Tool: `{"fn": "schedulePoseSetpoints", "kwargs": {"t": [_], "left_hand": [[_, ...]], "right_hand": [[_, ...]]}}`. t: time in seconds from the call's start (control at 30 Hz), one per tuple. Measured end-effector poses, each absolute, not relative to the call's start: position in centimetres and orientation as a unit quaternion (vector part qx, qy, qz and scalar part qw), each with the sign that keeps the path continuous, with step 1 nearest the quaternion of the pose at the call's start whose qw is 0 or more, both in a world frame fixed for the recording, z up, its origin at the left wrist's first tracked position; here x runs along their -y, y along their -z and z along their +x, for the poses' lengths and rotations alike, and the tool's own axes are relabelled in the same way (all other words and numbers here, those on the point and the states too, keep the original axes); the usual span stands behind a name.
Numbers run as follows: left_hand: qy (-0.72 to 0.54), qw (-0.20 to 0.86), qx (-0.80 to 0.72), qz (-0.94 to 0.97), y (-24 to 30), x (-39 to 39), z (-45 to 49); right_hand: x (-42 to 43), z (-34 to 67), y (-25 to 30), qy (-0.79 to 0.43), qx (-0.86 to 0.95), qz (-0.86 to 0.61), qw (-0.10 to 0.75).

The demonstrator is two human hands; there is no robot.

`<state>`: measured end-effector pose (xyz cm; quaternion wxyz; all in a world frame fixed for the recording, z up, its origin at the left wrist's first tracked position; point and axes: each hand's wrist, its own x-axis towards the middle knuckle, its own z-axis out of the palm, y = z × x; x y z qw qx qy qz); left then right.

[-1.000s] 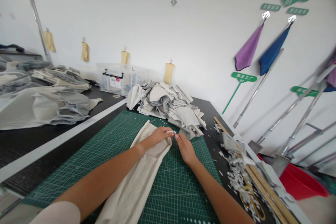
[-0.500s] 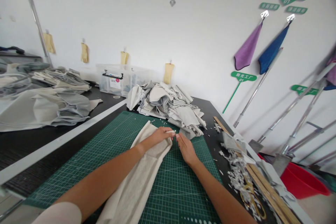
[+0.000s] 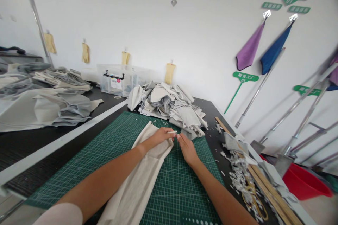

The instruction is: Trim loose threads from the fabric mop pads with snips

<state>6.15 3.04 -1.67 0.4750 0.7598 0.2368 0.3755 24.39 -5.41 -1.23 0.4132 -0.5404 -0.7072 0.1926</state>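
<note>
A long strip of beige cloth (image 3: 142,175) lies lengthwise on the green cutting mat (image 3: 111,147). My left hand (image 3: 161,135) rests on the cloth's far end, its fingers closed around a small white stick-like thing (image 3: 172,132). My right hand (image 3: 186,148) lies on the mat beside the cloth's far right corner, fingertips pinched against the cloth's edge close to the white stick. The two hands almost touch.
A heap of grey and beige cloth pieces (image 3: 169,107) lies just beyond the hands. Cloth scraps, wooden rulers (image 3: 264,186) and scissors (image 3: 250,197) line the table's right edge. A clear plastic box (image 3: 116,79), stacked fabric (image 3: 44,102) at left, a red basin (image 3: 303,182) on the floor.
</note>
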Motion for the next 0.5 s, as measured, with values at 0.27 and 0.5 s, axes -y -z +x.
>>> {"fn": "schedulePoseSetpoints", "kwargs": {"t": [0.27,0.5], "left_hand": [[-0.369,0.455,-0.241,0.774,1.32,-2.71,5.98],[-0.37,0.456,-0.25,0.77,1.28,-2.68,6.18]], "right_hand": [[5.51,24.36,1.18,-0.182,0.713,-0.545,0.402],[5.61,24.31,0.9,-0.19,0.704,-0.542,0.418]]}}
